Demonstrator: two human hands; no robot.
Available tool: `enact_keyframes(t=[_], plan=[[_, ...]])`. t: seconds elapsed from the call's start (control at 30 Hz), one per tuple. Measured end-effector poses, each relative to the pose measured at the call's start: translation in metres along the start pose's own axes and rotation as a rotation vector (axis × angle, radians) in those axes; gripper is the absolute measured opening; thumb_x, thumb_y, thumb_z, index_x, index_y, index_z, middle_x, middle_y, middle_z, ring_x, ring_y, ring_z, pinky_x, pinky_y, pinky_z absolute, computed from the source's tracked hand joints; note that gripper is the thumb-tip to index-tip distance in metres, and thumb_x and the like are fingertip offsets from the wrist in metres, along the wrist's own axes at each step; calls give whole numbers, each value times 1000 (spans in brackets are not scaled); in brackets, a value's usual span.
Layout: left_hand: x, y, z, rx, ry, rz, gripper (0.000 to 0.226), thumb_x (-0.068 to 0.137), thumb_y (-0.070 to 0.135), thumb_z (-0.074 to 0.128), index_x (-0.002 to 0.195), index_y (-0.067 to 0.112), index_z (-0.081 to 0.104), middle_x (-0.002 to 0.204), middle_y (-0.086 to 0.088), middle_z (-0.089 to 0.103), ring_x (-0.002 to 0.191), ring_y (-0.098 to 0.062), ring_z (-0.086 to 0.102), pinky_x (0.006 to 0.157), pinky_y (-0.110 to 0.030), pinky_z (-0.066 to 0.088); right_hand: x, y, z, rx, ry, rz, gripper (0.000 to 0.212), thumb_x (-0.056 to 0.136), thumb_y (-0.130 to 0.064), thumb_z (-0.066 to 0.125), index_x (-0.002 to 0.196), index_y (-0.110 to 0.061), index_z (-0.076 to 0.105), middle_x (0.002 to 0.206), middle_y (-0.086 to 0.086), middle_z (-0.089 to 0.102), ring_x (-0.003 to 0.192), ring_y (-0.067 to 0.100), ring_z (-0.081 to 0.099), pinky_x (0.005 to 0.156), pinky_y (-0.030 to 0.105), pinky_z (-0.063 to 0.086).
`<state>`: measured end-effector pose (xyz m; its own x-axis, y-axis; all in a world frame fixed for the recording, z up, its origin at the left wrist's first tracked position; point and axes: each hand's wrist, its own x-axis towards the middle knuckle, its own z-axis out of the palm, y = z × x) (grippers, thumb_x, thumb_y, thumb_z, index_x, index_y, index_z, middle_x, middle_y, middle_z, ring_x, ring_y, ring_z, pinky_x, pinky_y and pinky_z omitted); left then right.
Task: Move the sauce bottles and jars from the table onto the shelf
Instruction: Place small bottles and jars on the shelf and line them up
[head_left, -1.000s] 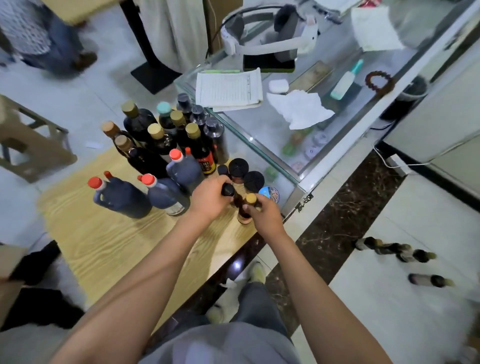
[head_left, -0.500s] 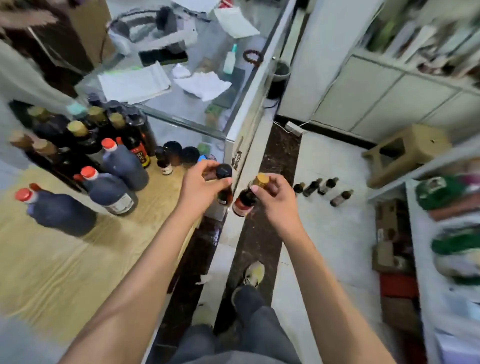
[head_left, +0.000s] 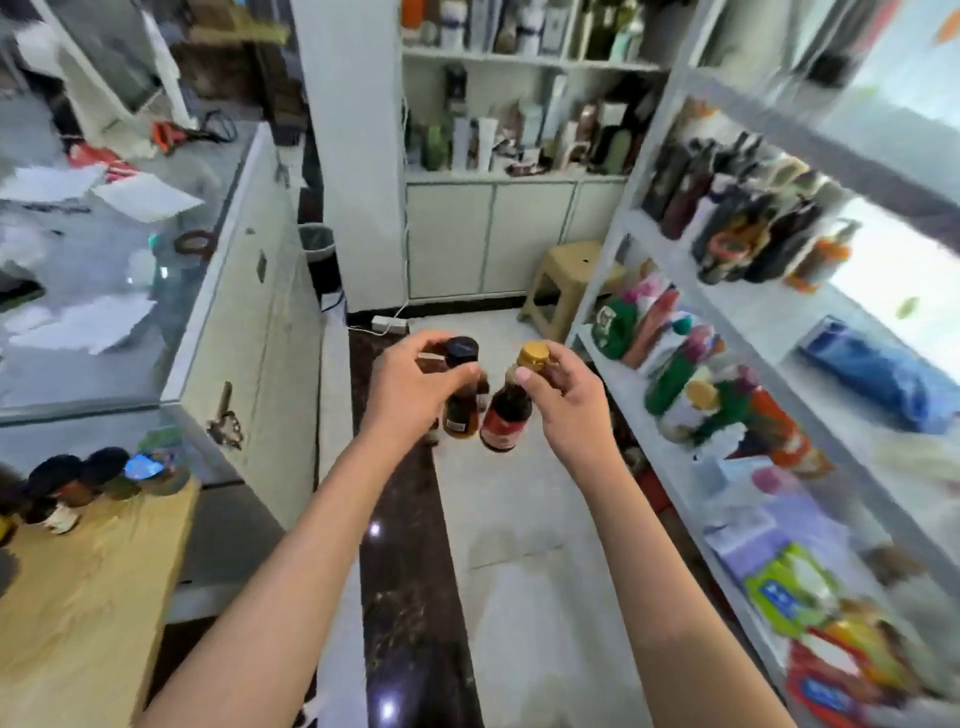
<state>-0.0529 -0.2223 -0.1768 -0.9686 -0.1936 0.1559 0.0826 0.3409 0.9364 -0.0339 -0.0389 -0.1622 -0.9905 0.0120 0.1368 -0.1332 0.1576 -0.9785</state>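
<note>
Extending forward from the bottom edge, both bare forearms converge toward the middle of the view, held above the floor. The left hand (head_left: 410, 389) grips a small dark glass bottle with a black cap (head_left: 461, 387) by its neck, fingers curled over the cap, thumb pressed to the near side. The right hand (head_left: 569, 397) pinches a small dark glass bottle with a gold cap and red label (head_left: 506, 415) just below the cap, thumb tip on the neck, fingers wrapped behind. Both bottles hang nearly upright, side by side and close together; whether they touch cannot be told.

At lower left, the light wooden table (head_left: 88, 597) carries several dark-lidded jars (head_left: 78, 478) at its far corner. Beyond it stands a glass display counter (head_left: 223, 291) with white papers on top. At right, the white metal shelf (head_left: 675, 467) holds blurred coloured packets on lower tiers and dark bottles on an upper tier. A beige plastic stool (head_left: 566, 280) stands near the shelf's far end, before white wall cabinets (head_left: 488, 234).
</note>
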Motion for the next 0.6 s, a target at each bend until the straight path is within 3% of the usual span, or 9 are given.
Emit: enact_keyframes(t=[0.13,0.23,0.3,0.37,0.5,0.6], plan=[[19,56,99,-4,-122,68,33,63,42,85,90,39,66,85,15,71,80,-2,67,76,-29,56,15,3,-113,-136,191,-14,11,94,-19,62,103,-25,63,97,-1,71,93,14,66,88,33,52],[22,102,185,-32,-223,158,28,65,39,86,85,39,66,81,17,70,76,2,66,72,-27,58,26,0,-198,-255,285,-54,12,94,-22,61,107,-23,60,98,-4,69,93,15,64,91,43,51],[20,134,236,-53,-271,229,26,65,43,85,82,41,65,78,18,69,72,7,64,61,-14,54,34,-8,-245,-276,338,-107,15,94,-23,62,109,-25,62,94,-10,70,90,11,65,87,40,53],[21,167,287,-69,-341,279,30,66,44,84,90,36,67,81,16,70,75,5,65,60,-10,50,41,-17,-292,-304,395,-147,19,93,-28,62,112,-29,62,93,-13,71,89,5,66,83,31,55],[32,220,362,-95,-393,330,38,72,40,82,104,28,65,89,11,70,84,-7,68,68,-22,55,57,-31,-375,-439,531,-150,24,91,-33,63,114,-28,62,96,-7,72,90,12,67,85,42,56],[50,256,410,-176,-432,354,29,72,42,82,94,37,63,87,13,70,83,-5,68,73,-30,59,74,-38,-428,-506,613,-174,29,90,-34,63,118,-27,62,98,-5,72,91,16,67,84,44,55]])
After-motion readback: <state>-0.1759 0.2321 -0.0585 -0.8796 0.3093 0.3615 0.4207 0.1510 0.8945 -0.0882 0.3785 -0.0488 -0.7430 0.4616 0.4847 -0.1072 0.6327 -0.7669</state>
